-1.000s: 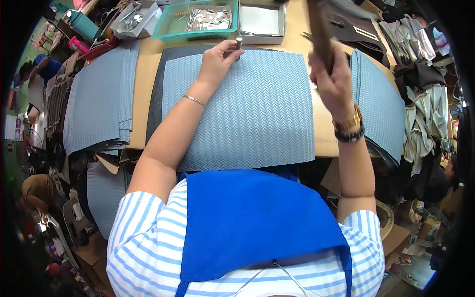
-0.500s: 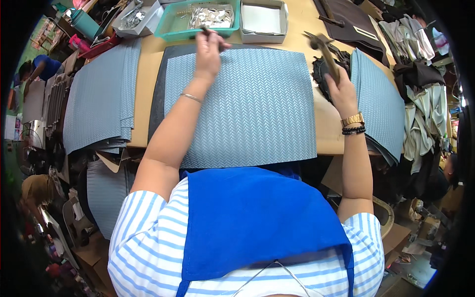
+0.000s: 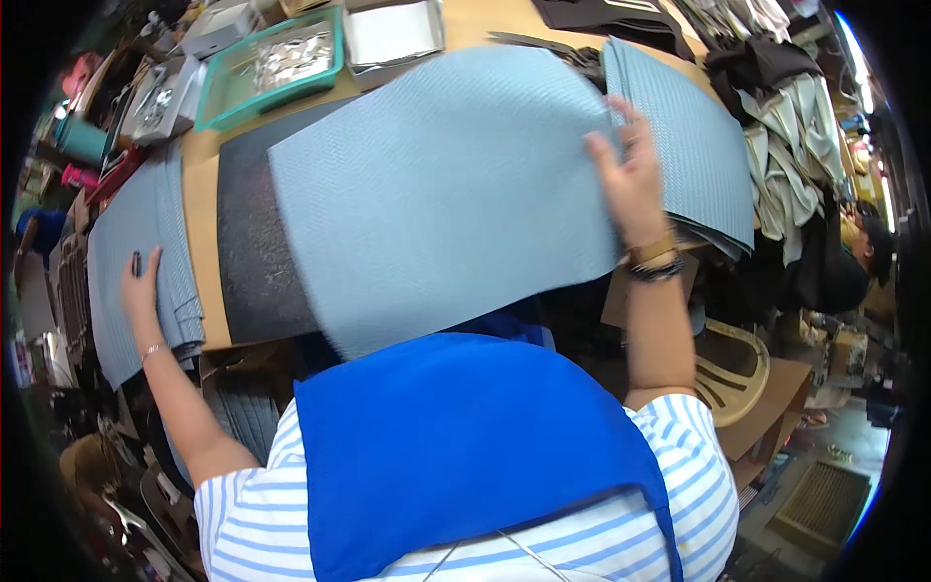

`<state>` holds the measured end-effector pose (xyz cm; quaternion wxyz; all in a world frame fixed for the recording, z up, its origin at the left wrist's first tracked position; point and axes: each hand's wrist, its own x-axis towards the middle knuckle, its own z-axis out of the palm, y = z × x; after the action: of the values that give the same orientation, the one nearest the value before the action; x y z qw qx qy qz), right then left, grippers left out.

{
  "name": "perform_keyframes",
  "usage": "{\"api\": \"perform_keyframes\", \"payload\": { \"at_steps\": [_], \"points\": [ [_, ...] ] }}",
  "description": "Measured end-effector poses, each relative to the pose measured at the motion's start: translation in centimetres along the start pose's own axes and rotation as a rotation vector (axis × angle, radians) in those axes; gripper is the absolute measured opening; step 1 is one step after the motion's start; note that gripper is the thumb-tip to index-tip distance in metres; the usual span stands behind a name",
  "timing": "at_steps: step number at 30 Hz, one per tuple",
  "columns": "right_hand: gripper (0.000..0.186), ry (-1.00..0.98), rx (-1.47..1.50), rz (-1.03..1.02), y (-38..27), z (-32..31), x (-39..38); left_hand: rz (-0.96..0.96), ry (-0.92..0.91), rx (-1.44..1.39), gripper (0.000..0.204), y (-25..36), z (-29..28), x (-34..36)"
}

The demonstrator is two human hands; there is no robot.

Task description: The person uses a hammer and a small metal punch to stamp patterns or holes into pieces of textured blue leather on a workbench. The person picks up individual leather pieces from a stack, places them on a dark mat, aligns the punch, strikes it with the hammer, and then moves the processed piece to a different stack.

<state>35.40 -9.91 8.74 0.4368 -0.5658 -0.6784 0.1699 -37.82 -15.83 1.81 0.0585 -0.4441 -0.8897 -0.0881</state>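
A light blue sheet (image 3: 446, 194) with a woven pattern lies askew across the table, its near edge beyond the tabletop; motion blurs it. My right hand (image 3: 635, 184) grips the sheet's right edge, thumb on the upper face. Out to the left, my left hand (image 3: 143, 296) holds a short dark rod-shaped tool (image 3: 137, 264) and touches the left stack of similar blue sheets (image 3: 160, 233). Under the moved sheet, a dark work mat (image 3: 257, 233) shows. Beside my right hand stands the right stack of blue sheets (image 3: 689, 145).
At the back are a green tray (image 3: 218, 102) of small pale pieces, a white box (image 3: 393, 34) and a grey bin (image 3: 165, 97) of metal parts. A dark pointed tool (image 3: 529, 41) lies behind the sheet. Pale and dark material (image 3: 800, 145) is piled at right.
My right hand has let go of the hammer and taken the sheet, which has shifted and turned off the mat. My left hand has moved from the sheet to the left stack.
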Motion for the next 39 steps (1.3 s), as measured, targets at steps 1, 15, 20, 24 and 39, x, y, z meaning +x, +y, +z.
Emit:
{"api": "perform_keyframes", "payload": {
  "at_steps": [1,15,20,24,39],
  "points": [
    [0.053,0.044,-0.108,0.106,0.0,-2.7,1.6,0.002,-0.006,-0.002,0.089,-0.4,-0.4,-0.8],
    [0.111,-0.113,-0.830,0.691,21.5,-17.1,0.6,0.026,-0.516,-0.826,0.053,9.6,-1.4,-2.4],
    [0.080,-0.115,-0.470,0.305,12.1,-7.0,4.6,0.051,-0.720,-1.187,0.055,24.7,-1.0,-12.6],
    [0.078,-0.247,-0.722,0.133,10.3,1.7,2.0,0.320,-1.043,-1.385,0.036,35.7,0.0,-19.6],
    [0.038,-0.480,0.371,0.397,-2.2,6.2,-3.7,0.524,-0.241,-1.572,0.032,36.8,2.9,-8.2]
  ]
}}
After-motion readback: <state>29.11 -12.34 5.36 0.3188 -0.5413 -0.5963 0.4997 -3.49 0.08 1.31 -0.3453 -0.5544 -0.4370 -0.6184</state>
